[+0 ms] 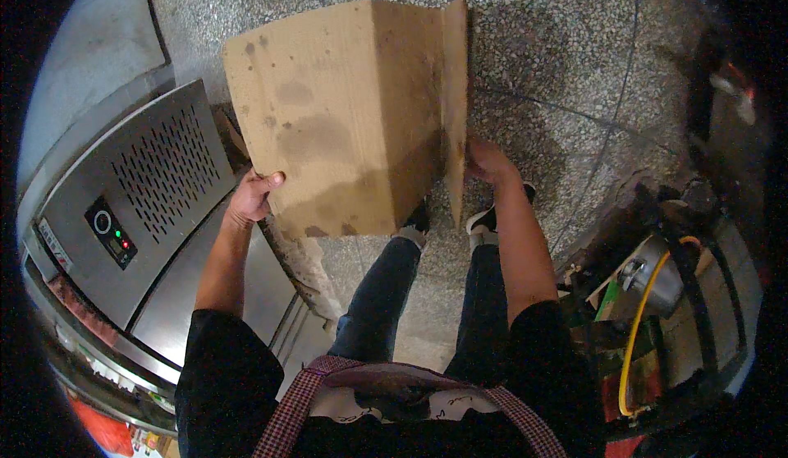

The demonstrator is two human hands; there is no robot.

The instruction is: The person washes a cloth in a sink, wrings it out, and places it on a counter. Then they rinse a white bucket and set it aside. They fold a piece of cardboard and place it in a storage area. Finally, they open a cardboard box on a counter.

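Note:
A creased sheet of corrugated cardboard (314,119), marked with dark stains, is held up in front of my legs. Its broad panel lies to the left, and a narrower flap folds up at the right. My left hand (253,196) grips the lower left edge, thumb on the face and the other fingers hidden behind it. At the far right side, my right hand (489,161) is against the outside of the upright flap; the flap hides its fingertips, so its grip is only partly visible.
A stainless steel appliance (215,273) with a slotted vent panel and lit control display stands close on my left. On the right are a metal pot (655,276), a yellow hose (640,316) and dark racking. Terrazzo floor (554,58) stretches ahead.

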